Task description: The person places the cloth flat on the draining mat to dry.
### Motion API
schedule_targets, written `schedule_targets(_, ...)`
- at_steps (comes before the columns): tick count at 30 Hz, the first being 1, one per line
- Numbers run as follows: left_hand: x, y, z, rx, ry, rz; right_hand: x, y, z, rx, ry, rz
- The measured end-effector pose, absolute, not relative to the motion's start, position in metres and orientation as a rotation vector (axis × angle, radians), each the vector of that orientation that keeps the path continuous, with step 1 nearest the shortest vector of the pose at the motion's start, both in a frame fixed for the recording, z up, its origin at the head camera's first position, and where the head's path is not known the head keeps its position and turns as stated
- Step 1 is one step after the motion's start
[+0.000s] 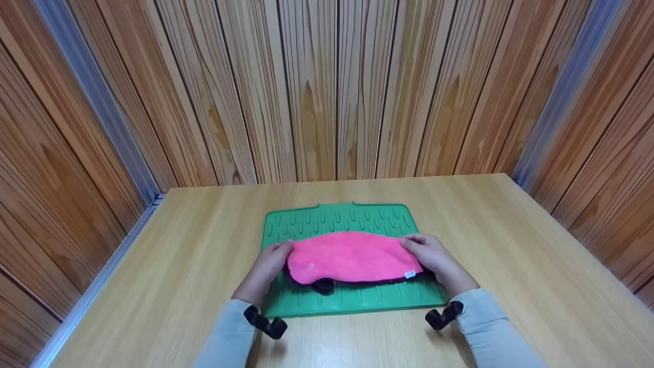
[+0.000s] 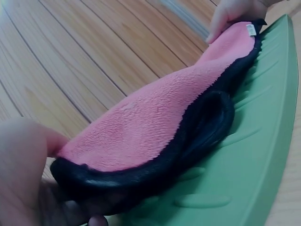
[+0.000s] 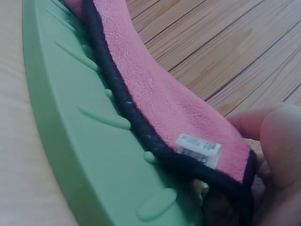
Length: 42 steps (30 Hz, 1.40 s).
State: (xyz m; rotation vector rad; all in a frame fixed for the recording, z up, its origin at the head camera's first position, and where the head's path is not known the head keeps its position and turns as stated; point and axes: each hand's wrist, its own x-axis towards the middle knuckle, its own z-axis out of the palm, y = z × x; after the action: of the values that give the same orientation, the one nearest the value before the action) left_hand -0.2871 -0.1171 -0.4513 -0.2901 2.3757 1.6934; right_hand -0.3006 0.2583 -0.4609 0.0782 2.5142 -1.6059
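Note:
A bright pink plush cloth [image 1: 352, 258] with dark edging stretches between both hands over a green ridged mat [image 1: 352, 306]. My left hand [image 1: 272, 260] pinches its left end, thumb on the pink side and fingers beneath. At the opposite end my right hand [image 1: 431, 255] grips the cloth close to a small white label [image 3: 198, 148]. Along the near edge, the dark underside curls out in a loop [image 2: 211, 125], seen in the left wrist view. The cloth is folded or bowed, its middle arching up, and the fingers under it are mostly hidden.
The mat lies on a light wooden table [image 1: 204, 286], with raised ridges and a notched far edge. Wood-plank walls [image 1: 327, 92] stand behind and at both sides. Black wrist mounts [image 1: 265, 322] sit on both light blue sleeves [image 1: 227, 335].

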Motion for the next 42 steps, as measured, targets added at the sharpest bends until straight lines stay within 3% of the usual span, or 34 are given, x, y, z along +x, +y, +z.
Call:
schedule_targets(11, -0.287, -0.116, -0.442, -0.141, 2.544, 2.005, -0.306, 0.260, -0.449, 0.320, 2.429, -2.119)
schedule_targets(17, -0.285, -0.116, -0.440, -0.129, 2.631, 2.020, -0.307, 0.263, -0.445, 0.314, 2.297, -2.348)
schedule_targets(27, -0.286, -0.116, -0.446, -0.068, 2.407, 1.867, -0.306, 0.265, -0.455, 0.104, 2.274, -2.039)
schedule_targets(34, -0.293, -0.117, -0.460, -0.102, 2.374, 1.723, -0.301, 0.262, -0.458, 0.105, 2.387, -1.703)
schedule_targets(42, -0.283, -0.111, -0.451, -0.147, 2.373, 1.827, -0.306, 0.262, -0.458, 0.162, 2.398, -1.886)
